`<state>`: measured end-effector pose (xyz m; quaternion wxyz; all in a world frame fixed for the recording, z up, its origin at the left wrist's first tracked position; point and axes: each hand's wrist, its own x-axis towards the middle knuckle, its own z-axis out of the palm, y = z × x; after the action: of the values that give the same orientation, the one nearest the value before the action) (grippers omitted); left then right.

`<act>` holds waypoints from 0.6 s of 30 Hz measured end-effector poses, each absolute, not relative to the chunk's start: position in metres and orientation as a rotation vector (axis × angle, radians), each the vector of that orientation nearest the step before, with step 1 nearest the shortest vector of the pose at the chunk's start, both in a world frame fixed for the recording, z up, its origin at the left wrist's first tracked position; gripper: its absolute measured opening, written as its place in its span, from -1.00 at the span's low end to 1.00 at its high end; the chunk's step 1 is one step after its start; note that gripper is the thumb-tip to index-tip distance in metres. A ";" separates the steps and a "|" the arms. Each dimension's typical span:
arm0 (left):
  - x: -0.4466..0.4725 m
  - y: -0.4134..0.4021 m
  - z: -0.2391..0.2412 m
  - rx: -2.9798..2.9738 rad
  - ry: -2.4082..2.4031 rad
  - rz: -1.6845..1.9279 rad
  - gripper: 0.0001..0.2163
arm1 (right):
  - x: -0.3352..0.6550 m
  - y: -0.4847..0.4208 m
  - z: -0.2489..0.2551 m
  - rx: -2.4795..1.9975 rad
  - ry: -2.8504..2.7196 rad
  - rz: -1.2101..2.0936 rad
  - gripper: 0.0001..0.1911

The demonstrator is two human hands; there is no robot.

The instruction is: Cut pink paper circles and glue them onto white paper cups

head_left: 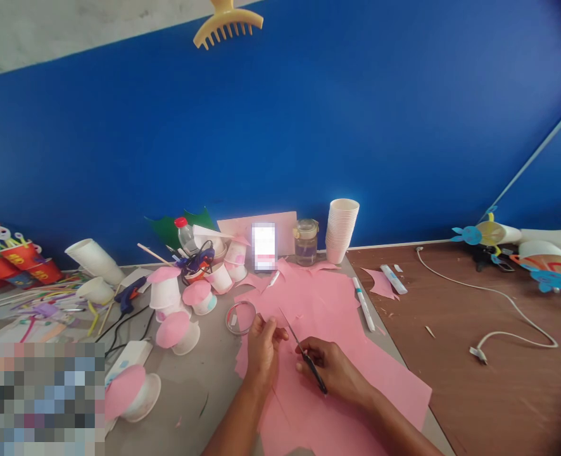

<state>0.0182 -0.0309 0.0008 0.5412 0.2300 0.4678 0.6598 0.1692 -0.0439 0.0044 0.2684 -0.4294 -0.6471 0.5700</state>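
Observation:
My right hand (332, 367) is closed around the black handles of a pair of scissors (313, 367), whose thin blades point up and to the left. Just left of the blade tips, my left hand (264, 345) is held with its fingers curled in a pinch. What sits between those fingers cannot be made out against the pink behind. Under both hands spreads pink paper (328, 310), in overlapping sheets with cut edges. A roll of tape (240, 318) lies close to the left hand.
On the left stand several white paper cups with pink paper pieces (173, 329), and a blue glue gun (131, 294) with cables. Behind are a lit phone (264, 247), a lidded jar (306, 244) and stacked cups (341, 231). A marker (365, 305) and white cable (499, 288) lie right.

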 end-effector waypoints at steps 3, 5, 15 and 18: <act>0.018 -0.031 -0.002 0.564 1.115 1.566 -0.70 | 0.169 -0.044 0.002 -1.157 -1.734 1.545 -0.79; 0.018 -0.031 -0.002 0.564 1.118 1.566 -0.70 | 0.169 -0.044 0.001 -1.152 -1.729 1.551 -0.79; 0.018 -0.032 0.001 0.547 1.121 1.573 -0.69 | 0.168 -0.045 0.008 -1.176 -1.726 1.556 -0.77; 0.018 -0.032 0.003 0.554 1.125 1.560 -0.71 | 0.169 -0.045 0.007 -1.161 -1.713 1.564 -0.79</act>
<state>0.0180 -0.0323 0.0030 0.5395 0.2331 0.4733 0.6562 0.1688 -0.0449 0.0065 0.2703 -0.4310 -0.6359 0.5804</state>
